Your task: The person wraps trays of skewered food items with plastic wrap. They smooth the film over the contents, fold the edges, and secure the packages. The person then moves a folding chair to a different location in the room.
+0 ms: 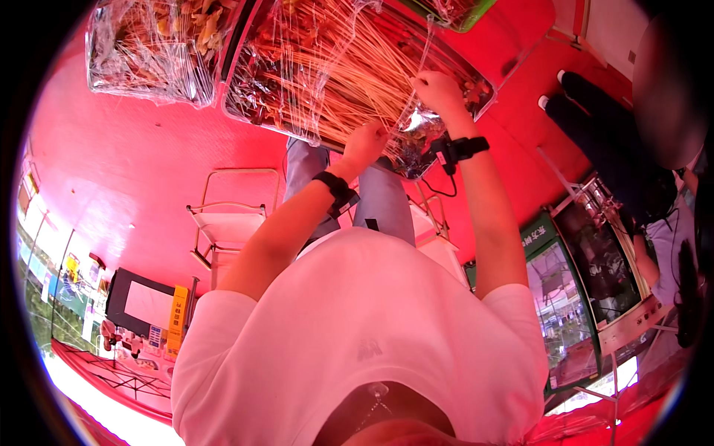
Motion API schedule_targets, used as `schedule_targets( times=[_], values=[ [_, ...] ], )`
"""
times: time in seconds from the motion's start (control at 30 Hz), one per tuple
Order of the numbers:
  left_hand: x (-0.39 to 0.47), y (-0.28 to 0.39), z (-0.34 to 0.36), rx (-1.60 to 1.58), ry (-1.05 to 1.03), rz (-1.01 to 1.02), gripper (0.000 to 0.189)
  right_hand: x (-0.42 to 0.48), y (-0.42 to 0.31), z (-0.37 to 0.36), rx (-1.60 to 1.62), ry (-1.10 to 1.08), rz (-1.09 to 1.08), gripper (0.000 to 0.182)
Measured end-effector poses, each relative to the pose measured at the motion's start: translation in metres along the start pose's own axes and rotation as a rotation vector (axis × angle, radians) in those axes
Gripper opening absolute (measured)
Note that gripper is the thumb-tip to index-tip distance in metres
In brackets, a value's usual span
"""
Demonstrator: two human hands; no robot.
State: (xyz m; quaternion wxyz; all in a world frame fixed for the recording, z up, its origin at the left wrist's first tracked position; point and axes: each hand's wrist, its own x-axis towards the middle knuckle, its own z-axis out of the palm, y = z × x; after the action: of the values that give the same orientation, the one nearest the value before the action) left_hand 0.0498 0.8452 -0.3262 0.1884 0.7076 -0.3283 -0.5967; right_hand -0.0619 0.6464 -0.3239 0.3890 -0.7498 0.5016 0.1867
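Note:
In front of me is a large tray (271,126) of food on many thin skewers (357,67), partly covered by clear cling film (321,103). My left hand (363,146) is over the tray's near side, its fingers closed at the film's edge. Further right and farther from me, my right hand (440,93) pinches the same film edge, which runs as a creased line between the two hands. Shiny film lies bunched below the right hand, over the tray's right corner. A black strap with a small device is on each wrist.
Left of it stands another film-wrapped tray (150,67). A green-rimmed tray (474,15) is at the top. Folding chairs (231,220) stand by my legs. A glass-door cooler (558,312) and a person in dark trousers (602,128) are at right.

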Motion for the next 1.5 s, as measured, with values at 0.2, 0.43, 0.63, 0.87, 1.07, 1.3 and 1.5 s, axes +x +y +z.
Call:
schedule_targets(
  times=[0.2,0.43,0.63,0.87,1.07,1.3,1.5],
  values=[
    [-0.003,-0.012,-0.001,-0.181,0.155,0.114,0.016,0.016,-0.007,0.012,-0.055,-0.035,0.035,0.034],
    [-0.002,-0.010,-0.011,-0.109,0.170,0.079,0.011,0.024,-0.005,0.020,-0.027,-0.032,0.065,0.033],
    [0.000,-0.011,-0.009,-0.149,0.159,0.110,0.012,0.020,-0.004,0.015,0.074,-0.018,-0.049,0.032],
    [0.003,0.015,-0.021,-0.017,0.051,0.163,0.020,0.010,-0.003,0.008,0.152,-0.032,-0.129,0.033],
    [-0.001,0.007,-0.015,0.032,0.236,0.200,0.017,0.005,-0.040,-0.014,-0.152,-0.089,-0.243,0.029],
    [-0.005,0.007,-0.016,-0.033,0.322,0.261,0.015,0.010,-0.049,-0.012,-0.410,-0.602,-0.424,0.018],
    [-0.001,0.001,-0.021,-0.043,0.256,0.163,0.016,0.036,-0.054,-0.014,0.026,-0.384,-0.537,0.017]
  ],
)
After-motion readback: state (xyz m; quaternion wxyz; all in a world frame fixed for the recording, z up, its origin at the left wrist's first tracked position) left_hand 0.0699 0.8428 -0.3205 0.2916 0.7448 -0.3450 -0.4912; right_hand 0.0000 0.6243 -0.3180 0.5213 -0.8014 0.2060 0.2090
